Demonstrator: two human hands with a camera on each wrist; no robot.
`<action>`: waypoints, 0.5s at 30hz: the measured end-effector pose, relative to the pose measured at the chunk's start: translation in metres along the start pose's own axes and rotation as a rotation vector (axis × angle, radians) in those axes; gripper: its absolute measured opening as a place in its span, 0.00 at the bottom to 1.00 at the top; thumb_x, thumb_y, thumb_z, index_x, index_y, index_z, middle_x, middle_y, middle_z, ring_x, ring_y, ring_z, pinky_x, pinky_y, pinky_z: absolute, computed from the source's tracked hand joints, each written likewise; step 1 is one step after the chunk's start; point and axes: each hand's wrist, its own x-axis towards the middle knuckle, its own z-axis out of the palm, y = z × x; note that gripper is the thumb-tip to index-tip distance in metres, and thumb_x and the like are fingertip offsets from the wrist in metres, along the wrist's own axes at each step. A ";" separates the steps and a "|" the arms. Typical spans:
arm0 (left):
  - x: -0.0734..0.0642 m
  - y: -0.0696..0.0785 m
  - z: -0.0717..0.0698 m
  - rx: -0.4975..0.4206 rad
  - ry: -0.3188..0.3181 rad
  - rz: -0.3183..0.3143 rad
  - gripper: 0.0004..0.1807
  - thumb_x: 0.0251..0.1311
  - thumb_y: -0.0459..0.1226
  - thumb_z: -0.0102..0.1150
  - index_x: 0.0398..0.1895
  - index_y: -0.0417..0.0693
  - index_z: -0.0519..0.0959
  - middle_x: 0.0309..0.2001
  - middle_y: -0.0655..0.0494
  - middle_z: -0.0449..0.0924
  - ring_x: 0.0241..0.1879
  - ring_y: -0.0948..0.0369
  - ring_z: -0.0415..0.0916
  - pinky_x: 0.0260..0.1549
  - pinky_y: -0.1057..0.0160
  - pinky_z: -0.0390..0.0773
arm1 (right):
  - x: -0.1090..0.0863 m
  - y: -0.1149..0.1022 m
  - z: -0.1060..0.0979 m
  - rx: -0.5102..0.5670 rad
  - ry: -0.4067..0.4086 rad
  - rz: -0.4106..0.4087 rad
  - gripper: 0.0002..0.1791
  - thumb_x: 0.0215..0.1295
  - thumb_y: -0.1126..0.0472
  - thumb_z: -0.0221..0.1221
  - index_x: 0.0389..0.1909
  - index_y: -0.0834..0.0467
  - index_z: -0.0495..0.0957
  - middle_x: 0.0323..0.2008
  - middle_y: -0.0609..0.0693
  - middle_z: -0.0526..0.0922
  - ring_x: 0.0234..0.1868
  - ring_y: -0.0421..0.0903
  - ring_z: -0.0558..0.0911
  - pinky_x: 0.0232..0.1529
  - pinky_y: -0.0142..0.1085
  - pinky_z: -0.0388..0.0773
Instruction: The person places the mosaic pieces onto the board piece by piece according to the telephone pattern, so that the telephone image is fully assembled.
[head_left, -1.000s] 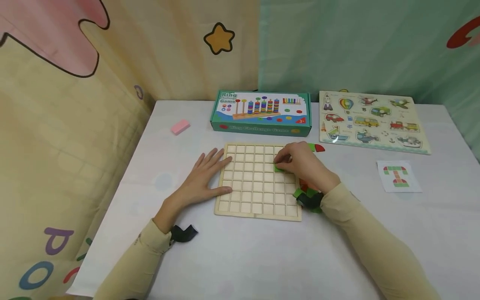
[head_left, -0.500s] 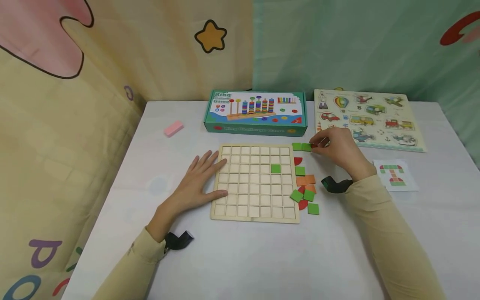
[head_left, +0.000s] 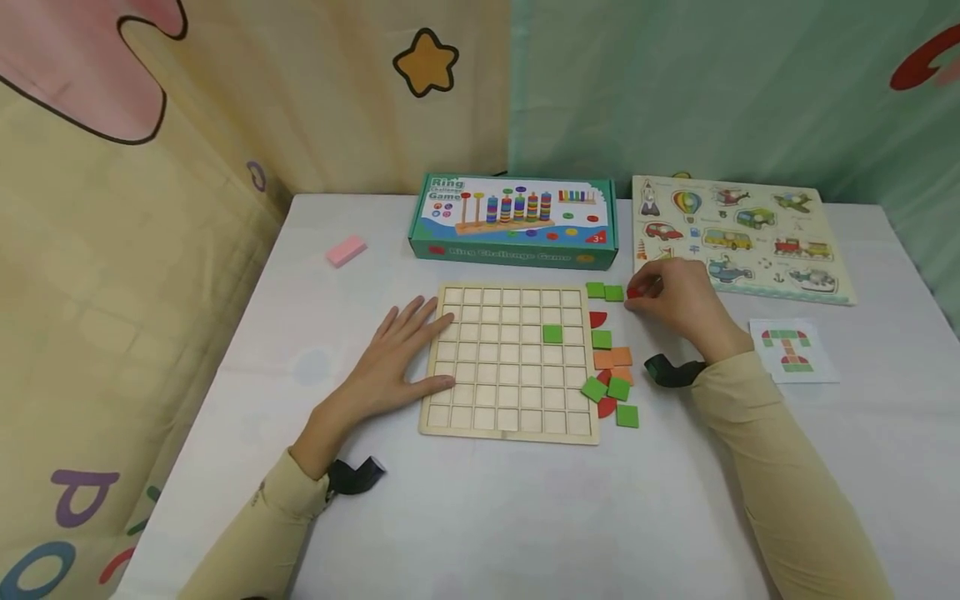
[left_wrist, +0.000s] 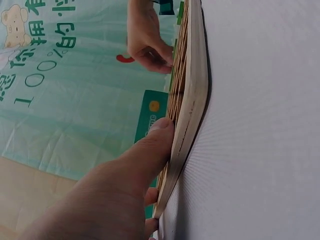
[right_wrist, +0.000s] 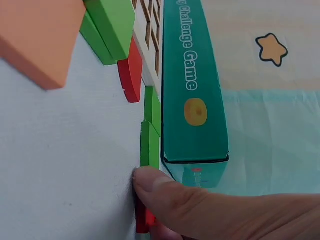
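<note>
A wooden grid board [head_left: 507,434] lies on the table, with one green square tile [head_left: 552,334] in a cell at its right side. My left hand [head_left: 397,358] rests on the board's left edge, fingers spread; in the left wrist view its thumb [left_wrist: 150,145] lies on the rim. Beyond the board's far right corner, my right hand [head_left: 678,304] pinches a red piece [right_wrist: 142,217] between thumb and fingertips, at the table surface. Most of that piece is hidden by the fingers. Two green tiles [head_left: 613,293] lie just left of it.
Along the board's right edge lie more green squares [head_left: 627,416], orange squares [head_left: 621,357] and red quarter-rounds [head_left: 597,319], some overlapping. Behind stand a game box [head_left: 513,254] and a picture puzzle [head_left: 750,233]. A pattern card [head_left: 817,367] lies right, a pink block [head_left: 347,251] left.
My right hand has let go of the green tile in the grid cell, moved right off the board and taken the red piece. My left hand stays on the board's edge.
</note>
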 end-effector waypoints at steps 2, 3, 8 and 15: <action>0.000 0.000 0.000 -0.004 -0.003 -0.005 0.51 0.60 0.60 0.70 0.83 0.55 0.61 0.86 0.47 0.49 0.86 0.46 0.40 0.83 0.40 0.37 | 0.000 0.001 0.000 0.014 -0.003 0.011 0.11 0.61 0.64 0.75 0.41 0.64 0.86 0.37 0.60 0.86 0.39 0.55 0.80 0.40 0.43 0.73; -0.001 0.001 0.001 -0.004 -0.007 -0.008 0.51 0.60 0.60 0.69 0.83 0.55 0.61 0.86 0.47 0.49 0.86 0.46 0.40 0.83 0.40 0.37 | 0.000 0.002 0.000 0.021 -0.004 0.016 0.11 0.61 0.64 0.75 0.40 0.64 0.85 0.36 0.60 0.85 0.39 0.55 0.79 0.39 0.42 0.73; -0.001 0.000 0.002 0.007 -0.023 -0.022 0.51 0.61 0.61 0.68 0.84 0.57 0.60 0.86 0.50 0.47 0.86 0.48 0.38 0.84 0.42 0.36 | -0.002 0.002 -0.004 0.060 -0.021 0.027 0.11 0.61 0.63 0.75 0.39 0.63 0.84 0.36 0.59 0.85 0.37 0.53 0.78 0.37 0.40 0.73; 0.000 -0.003 0.001 0.018 -0.026 -0.021 0.51 0.62 0.62 0.67 0.84 0.57 0.59 0.86 0.51 0.47 0.86 0.49 0.37 0.84 0.42 0.35 | -0.007 -0.018 -0.007 0.146 -0.002 -0.085 0.05 0.67 0.64 0.71 0.42 0.60 0.88 0.37 0.56 0.89 0.40 0.51 0.85 0.38 0.36 0.77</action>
